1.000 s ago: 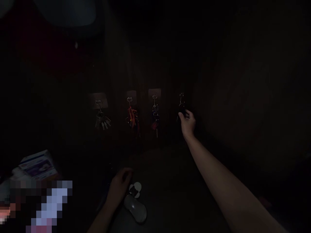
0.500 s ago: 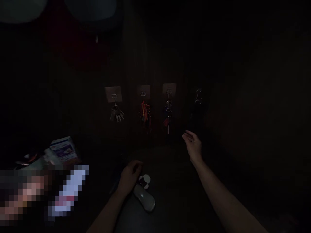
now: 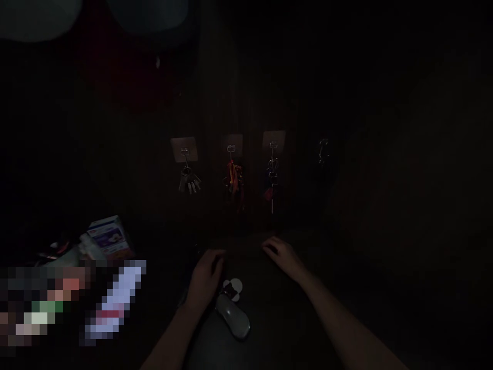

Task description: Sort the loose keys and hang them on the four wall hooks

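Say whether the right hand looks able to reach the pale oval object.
Probably yes: the right hand is close to the pale oval object, and nothing shows between them, though the dim light could hide small things.

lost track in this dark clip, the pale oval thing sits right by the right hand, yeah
Not quite, the hand is wrong. The head view shows the pale oval object right by the left hand, while the right hand is farther from it.
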Demonstrator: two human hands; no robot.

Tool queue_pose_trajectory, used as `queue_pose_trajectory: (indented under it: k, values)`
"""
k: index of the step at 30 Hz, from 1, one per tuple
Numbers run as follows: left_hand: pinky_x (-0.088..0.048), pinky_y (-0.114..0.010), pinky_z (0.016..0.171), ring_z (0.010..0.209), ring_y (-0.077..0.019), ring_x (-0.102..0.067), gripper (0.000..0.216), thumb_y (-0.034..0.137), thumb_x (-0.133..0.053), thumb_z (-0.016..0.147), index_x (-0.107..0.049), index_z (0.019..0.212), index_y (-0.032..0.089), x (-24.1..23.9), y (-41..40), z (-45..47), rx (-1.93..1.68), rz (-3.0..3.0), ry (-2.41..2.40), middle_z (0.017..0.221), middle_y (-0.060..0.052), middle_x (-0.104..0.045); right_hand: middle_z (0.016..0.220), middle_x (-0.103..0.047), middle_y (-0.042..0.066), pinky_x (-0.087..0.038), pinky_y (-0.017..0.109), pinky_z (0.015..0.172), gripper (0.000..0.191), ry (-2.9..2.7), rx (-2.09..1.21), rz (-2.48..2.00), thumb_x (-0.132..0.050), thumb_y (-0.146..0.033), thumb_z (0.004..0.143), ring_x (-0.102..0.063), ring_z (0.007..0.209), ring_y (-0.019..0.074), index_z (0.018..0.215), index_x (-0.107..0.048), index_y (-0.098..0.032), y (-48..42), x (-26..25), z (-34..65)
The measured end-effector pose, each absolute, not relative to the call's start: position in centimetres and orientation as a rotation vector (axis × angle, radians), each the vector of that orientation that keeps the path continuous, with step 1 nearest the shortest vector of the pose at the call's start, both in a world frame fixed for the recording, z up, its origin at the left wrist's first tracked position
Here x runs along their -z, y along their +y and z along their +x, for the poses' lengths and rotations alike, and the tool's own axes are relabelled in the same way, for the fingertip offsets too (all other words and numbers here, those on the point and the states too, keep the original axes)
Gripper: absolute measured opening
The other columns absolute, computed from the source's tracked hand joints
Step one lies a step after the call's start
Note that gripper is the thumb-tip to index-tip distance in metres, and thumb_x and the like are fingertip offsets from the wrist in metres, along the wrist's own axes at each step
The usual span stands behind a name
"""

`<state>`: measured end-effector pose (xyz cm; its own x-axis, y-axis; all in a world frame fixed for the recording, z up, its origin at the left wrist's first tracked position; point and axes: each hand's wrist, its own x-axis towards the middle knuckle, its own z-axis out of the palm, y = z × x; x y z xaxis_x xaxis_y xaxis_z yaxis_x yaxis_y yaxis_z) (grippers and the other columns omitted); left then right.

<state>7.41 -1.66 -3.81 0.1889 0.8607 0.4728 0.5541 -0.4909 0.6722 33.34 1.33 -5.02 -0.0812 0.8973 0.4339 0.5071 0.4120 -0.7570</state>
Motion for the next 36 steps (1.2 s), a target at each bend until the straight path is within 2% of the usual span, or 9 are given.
queue_pose_trajectory:
  k: [4, 7, 10, 14, 22, 26, 30, 32, 36]
  values:
    - [-0.042, -0.04, 0.092, 0.103, -0.023, -0.058, 0.03, 0.022, -0.041, 0.086, -0.057, 0.111, 0.02, 3.3, -0.4, 5.5, -1.209, 2.274, 1.581, 0.11, -0.008, -0.064, 0.083, -0.063, 0.002, -0.043, 0.034, 0.076, 0.011, -1.826, -0.467, -1.254, -0.056, -0.024, 0.079, -0.06, 0.081, 0.0207, 0.079, -0.067, -0.027, 1.3, 5.4, 33.6]
    - [-0.032, -0.05, 0.101, 0.116, -0.0271, -0.05, 0.038, 0.02, -0.043, 0.085, -0.051, 0.122, 0.018, 3.4, 0.4, 4.3, -1.013, 2.358, 1.797, 0.121, -0.011, -0.06, 0.086, -0.063, 0.003, -0.043, 0.034, 0.078, 0.013, -1.893, -0.42, -1.313, -0.053, -0.025, 0.082, -0.059, 0.085, 0.02, 0.082, -0.066, -0.025, 1.3, 5.5, 33.5]
    - [-0.026, -0.055, 0.103, 0.123, -0.0285, -0.043, 0.039, 0.024, -0.041, 0.087, -0.048, 0.125, 0.019, 3.6, 0.6, 3.7, -0.805, 2.379, 1.885, 0.126, -0.01, -0.057, 0.088, -0.062, 0.003, -0.043, 0.033, 0.081, 0.016, -1.952, -0.382, -1.366, -0.049, -0.026, 0.085, -0.058, 0.088, 0.0195, 0.084, -0.064, -0.024, 1.1, 5.3, 33.4]
    - [-0.026, -0.052, 0.103, 0.114, -0.0258, -0.051, 0.033, 0.027, -0.04, 0.088, -0.053, 0.119, 0.022, 3.7, 0.5, 3.8, -0.751, 2.409, 1.934, 0.118, -0.008, -0.062, 0.089, -0.062, 0.004, -0.044, 0.033, 0.081, 0.016, -2.004, -0.352, -1.41, -0.048, -0.025, 0.086, -0.058, 0.089, 0.0189, 0.084, -0.063, -0.023, 0.7, 4.8, 33.2]
    - [-0.033, -0.046, 0.096, 0.103, -0.0277, -0.056, 0.028, 0.027, -0.05, 0.084, -0.062, 0.107, 0.018, 3.1, 0.1, 3.8, -0.669, 2.38, 2.071, 0.107, -0.011, -0.067, 0.088, -0.062, 0.003, -0.044, 0.032, 0.08, 0.013, -2.023, -0.317, -1.403, -0.049, -0.023, 0.086, -0.058, 0.088, 0.0179, 0.083, -0.062, -0.023, 0.4, 4.7, 33.2]
    - [-0.028, -0.05, 0.1, 0.102, -0.0267, -0.057, 0.025, 0.018, -0.049, 0.082, -0.064, 0.102, 0.022, 3.1, -0.1, 3.5, -0.753, 2.391, 2.012, 0.101, -0.008, -0.069, 0.088, -0.062, 0.002, -0.045, 0.032, 0.079, 0.013, -2.026, -0.305, -1.401, -0.049, -0.023, 0.085, -0.059, 0.087, 0.0179, 0.084, -0.062, -0.024, 0.4, 4.8, 33.3]
    - [-0.023, -0.054, 0.103, 0.101, -0.0254, -0.059, 0.025, 0.02, -0.048, 0.083, -0.062, 0.103, 0.022, 2.8, -0.2, 3.7, -1.025, 2.309, 1.9, 0.101, -0.006, -0.069, 0.088, -0.063, 0.002, -0.045, 0.032, 0.078, 0.013, -2.033, -0.286, -1.376, -0.049, -0.023, 0.086, -0.059, 0.087, 0.0178, 0.084, -0.062, -0.023, 0.4, 4.8, 33.1]
    - [-0.029, -0.052, 0.101, 0.099, -0.0246, -0.06, 0.025, 0.024, -0.046, 0.084, -0.062, 0.103, 0.021, 2.5, -0.2, 4.1, -1.214, 2.204, 1.8, 0.103, -0.007, -0.069, 0.087, -0.064, 0.002, -0.045, 0.032, 0.078, 0.014, -2.031, -0.272, -1.361, -0.049, -0.022, 0.086, -0.059, 0.087, 0.0179, 0.084, -0.063, -0.023, 0.4, 4.7, 32.9]
    - [-0.044, -0.039, 0.09, 0.102, -0.023, -0.06, 0.027, 0.032, -0.049, 0.083, -0.062, 0.105, 0.022, 1.8, -0.6, 5.3, -1.455, 1.923, 1.536, 0.108, -0.006, -0.066, 0.088, -0.065, 0.003, -0.046, 0.031, 0.079, 0.014, -2.007, -0.266, -1.326, -0.05, -0.022, 0.086, -0.06, 0.087, 0.0178, 0.085, -0.063, -0.024, 0.2, 4.3, 32.3]
